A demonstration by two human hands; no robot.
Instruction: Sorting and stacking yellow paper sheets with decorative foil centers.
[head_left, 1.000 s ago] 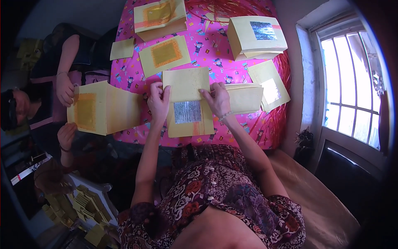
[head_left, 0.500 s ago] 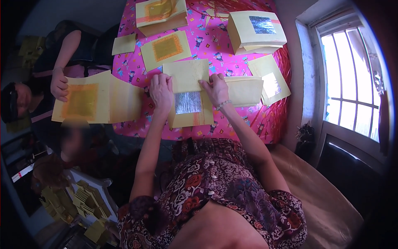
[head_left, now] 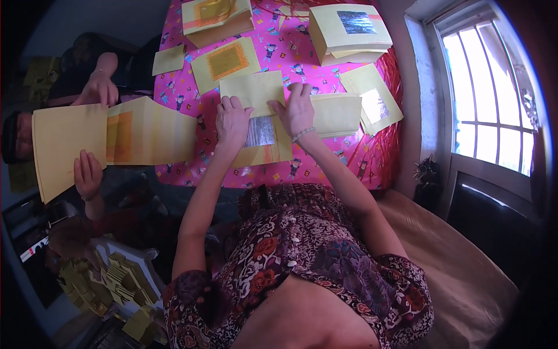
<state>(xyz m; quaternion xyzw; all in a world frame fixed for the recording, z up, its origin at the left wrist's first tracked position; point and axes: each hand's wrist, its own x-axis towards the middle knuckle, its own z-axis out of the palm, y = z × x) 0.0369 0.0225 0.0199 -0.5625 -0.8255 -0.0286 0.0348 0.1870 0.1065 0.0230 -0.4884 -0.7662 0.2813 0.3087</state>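
Sheet (head_left: 261,114) of yellow paper lies on the table (head_left: 180,173), near the six o'clock edge, and marks the centre of the clock here; the left hand (head_left: 232,121) rests over its nine o'clock side, the right hand (head_left: 298,113) over its three o'clock side with the thumb laid on the paper; the two are apart from each other, both touching the sheet, though whether either pinches it cannot be told.

As it looks, this piece is only partly worked: its silver patch (head_left: 260,134) is in place and partly in sight, while a plain part reaches toward twelve o'clock; whether that is a flap or a second sheet is unclear.

More seems finished farther off; a gold stack (head_left: 218,24) sits at eleven o'clock, a silver stack (head_left: 350,38) between one and two; a pale pile (head_left: 337,116) lies at three, just beside the right hand, with a loose silver sheet (head_left: 372,99) beyond it; a flat gold sheet (head_left: 225,63) at eleven lies apart from the stacks; at nine, a co-worker (head_left: 100,90) handles a fanned bundle (head_left: 152,132), which looks unfinished too.
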